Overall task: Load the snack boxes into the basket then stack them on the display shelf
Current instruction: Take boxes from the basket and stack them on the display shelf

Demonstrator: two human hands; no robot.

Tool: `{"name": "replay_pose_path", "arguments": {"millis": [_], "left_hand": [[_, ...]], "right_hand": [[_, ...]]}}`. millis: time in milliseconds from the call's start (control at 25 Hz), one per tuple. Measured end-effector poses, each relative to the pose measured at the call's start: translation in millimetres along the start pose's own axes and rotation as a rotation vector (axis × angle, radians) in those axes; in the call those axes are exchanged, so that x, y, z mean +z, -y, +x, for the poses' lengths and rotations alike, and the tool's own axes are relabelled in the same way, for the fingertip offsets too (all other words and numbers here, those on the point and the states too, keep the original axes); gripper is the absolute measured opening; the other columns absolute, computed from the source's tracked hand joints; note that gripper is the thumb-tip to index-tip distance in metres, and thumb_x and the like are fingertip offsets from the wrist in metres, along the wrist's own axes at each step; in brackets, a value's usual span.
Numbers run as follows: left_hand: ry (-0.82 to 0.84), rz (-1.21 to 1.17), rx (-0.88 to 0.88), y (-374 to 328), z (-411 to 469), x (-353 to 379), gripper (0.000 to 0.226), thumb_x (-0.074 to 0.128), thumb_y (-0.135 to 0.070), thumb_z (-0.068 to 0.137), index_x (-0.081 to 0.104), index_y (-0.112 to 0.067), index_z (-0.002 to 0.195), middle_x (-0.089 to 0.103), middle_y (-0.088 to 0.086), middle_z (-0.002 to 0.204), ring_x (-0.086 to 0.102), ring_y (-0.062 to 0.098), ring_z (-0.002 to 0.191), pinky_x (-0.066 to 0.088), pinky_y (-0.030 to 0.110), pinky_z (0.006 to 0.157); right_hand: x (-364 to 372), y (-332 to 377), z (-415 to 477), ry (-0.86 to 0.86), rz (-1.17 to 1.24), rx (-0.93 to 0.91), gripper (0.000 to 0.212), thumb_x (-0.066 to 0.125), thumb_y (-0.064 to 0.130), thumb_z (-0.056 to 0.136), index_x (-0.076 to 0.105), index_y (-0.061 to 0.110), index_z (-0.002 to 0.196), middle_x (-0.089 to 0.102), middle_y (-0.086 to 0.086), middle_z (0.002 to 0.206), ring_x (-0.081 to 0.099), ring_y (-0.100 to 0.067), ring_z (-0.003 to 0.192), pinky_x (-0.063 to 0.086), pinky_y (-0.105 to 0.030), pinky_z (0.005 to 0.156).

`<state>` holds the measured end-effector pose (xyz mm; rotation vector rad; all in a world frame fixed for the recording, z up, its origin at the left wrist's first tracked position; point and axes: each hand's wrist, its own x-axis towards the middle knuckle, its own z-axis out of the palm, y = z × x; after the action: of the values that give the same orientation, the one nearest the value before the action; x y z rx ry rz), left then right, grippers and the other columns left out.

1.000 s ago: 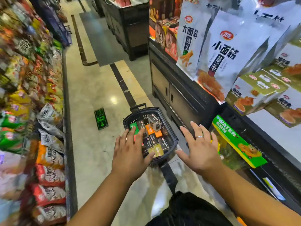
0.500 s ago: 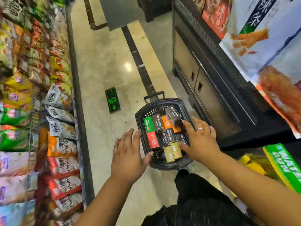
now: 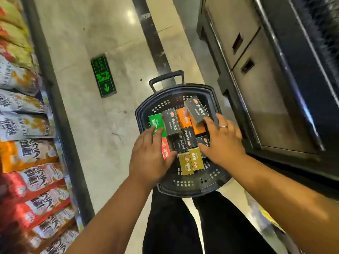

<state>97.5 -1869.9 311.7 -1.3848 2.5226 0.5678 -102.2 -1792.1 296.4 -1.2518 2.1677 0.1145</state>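
Note:
A black plastic basket (image 3: 183,185) stands on the shop floor in front of me and holds several snack boxes. A green box (image 3: 156,121) and a red box (image 3: 166,150) lie at its left, gold boxes (image 3: 190,162) at the near side, black boxes (image 3: 183,142) in the middle. A grey box (image 3: 197,109) lies tilted on an orange box (image 3: 183,117) at the far right. My left hand (image 3: 150,154) rests flat over the red and green boxes. My right hand (image 3: 222,142), with a ring, reaches in with straight fingers against the orange and tilted grey boxes.
A shelf of snack bags (image 3: 27,125) runs along the left. A dark display cabinet (image 3: 256,70) stands close on the right. A green exit sign (image 3: 103,76) is set in the floor beyond the basket. My legs in black trousers (image 3: 174,226) are just behind it.
The view has dropped toward the basket. My left hand moved from beside the basket onto the green and red boxes. My right hand stays among the boxes on the right.

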Motion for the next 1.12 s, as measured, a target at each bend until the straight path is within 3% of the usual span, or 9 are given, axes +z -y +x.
{"name": "replay_pose_path", "arguments": {"millis": [200, 320, 560, 680, 840, 960, 1040, 1120], "left_hand": [[0.047, -0.060, -0.005, 37.3, 83.8, 87.4, 0.079, 0.062, -0.051, 0.089, 0.029, -0.016, 0.151, 0.032, 0.007, 0.156, 0.027, 0.026, 0.144, 0.020, 0.038, 0.118], [0.061, -0.073, 0.050, 57.5, 117.1, 130.9, 0.077, 0.066, -0.048, 0.087, 0.035, -0.013, 0.148, 0.039, 0.011, 0.151, 0.034, 0.029, 0.140, 0.025, 0.040, 0.117], [0.147, -0.073, 0.132, 102.2, 136.8, 175.3, 0.073, 0.068, -0.044, 0.086, 0.041, -0.012, 0.145, 0.043, 0.013, 0.148, 0.038, 0.031, 0.137, 0.027, 0.041, 0.115], [0.201, -0.040, 0.175, 120.4, 141.9, 178.1, 0.073, 0.071, -0.044, 0.084, 0.043, -0.012, 0.144, 0.045, 0.014, 0.146, 0.041, 0.033, 0.135, 0.030, 0.043, 0.114], [0.224, -0.038, 0.201, 126.5, 154.4, 167.7, 0.072, 0.070, -0.042, 0.085, 0.042, -0.013, 0.145, 0.044, 0.012, 0.147, 0.040, 0.031, 0.136, 0.029, 0.041, 0.115], [0.248, -0.082, 0.221, 118.9, 162.7, 157.9, 0.070, 0.068, -0.041, 0.087, 0.040, -0.015, 0.146, 0.041, 0.009, 0.149, 0.037, 0.028, 0.137, 0.027, 0.038, 0.115], [0.257, -0.166, 0.218, 112.0, 166.5, 153.0, 0.068, 0.067, -0.041, 0.088, 0.040, -0.015, 0.145, 0.042, 0.009, 0.148, 0.038, 0.027, 0.136, 0.030, 0.037, 0.112], [0.290, -0.254, 0.196, 105.9, 165.8, 148.5, 0.065, 0.064, -0.042, 0.091, 0.039, -0.017, 0.145, 0.043, 0.007, 0.147, 0.040, 0.024, 0.134, 0.033, 0.036, 0.109]], "right_hand": [[71.5, -13.5, 97.8, -0.005, 0.062, 0.085, 0.088, 0.066, 0.048, 0.086, 0.012, 0.026, 0.152, 0.008, -0.010, 0.160, 0.018, -0.036, 0.143, 0.028, -0.050, 0.112], [116.7, -19.3, 149.3, -0.004, 0.031, 0.111, 0.088, 0.065, 0.048, 0.086, 0.012, 0.026, 0.153, 0.009, -0.014, 0.158, 0.022, -0.039, 0.141, 0.029, -0.052, 0.111], [175.9, -14.7, 221.3, -0.171, -0.061, 0.289, 0.076, 0.060, 0.049, 0.089, 0.020, 0.027, 0.150, 0.043, -0.023, 0.139, 0.045, -0.041, 0.125, 0.032, -0.051, 0.101], [190.4, -15.7, 220.1, -0.226, -0.036, 0.313, 0.077, 0.061, 0.047, 0.088, 0.017, 0.033, 0.151, 0.048, -0.023, 0.133, 0.050, -0.039, 0.118, 0.029, -0.048, 0.097], [182.1, -18.9, 202.0, -0.232, 0.317, 0.359, 0.071, 0.070, 0.040, 0.081, 0.036, 0.038, 0.144, 0.049, -0.011, 0.134, 0.045, -0.030, 0.126, 0.029, -0.045, 0.102], [169.0, -22.5, 174.0, -0.318, 0.654, 0.385, 0.059, 0.075, 0.040, 0.070, 0.056, 0.036, 0.126, 0.052, 0.001, 0.125, 0.053, -0.021, 0.117, 0.043, -0.041, 0.102], [156.7, -22.4, 150.4, -0.338, 0.853, 0.396, 0.053, 0.080, 0.040, 0.067, 0.060, 0.039, 0.117, 0.059, 0.003, 0.120, 0.061, -0.013, 0.106, 0.054, -0.036, 0.090], [143.0, -19.7, 129.6, -0.309, 1.032, 0.421, 0.051, 0.084, 0.026, 0.071, 0.063, 0.032, 0.117, 0.066, 0.005, 0.110, 0.067, 0.000, 0.088, 0.057, -0.021, 0.072]]}}
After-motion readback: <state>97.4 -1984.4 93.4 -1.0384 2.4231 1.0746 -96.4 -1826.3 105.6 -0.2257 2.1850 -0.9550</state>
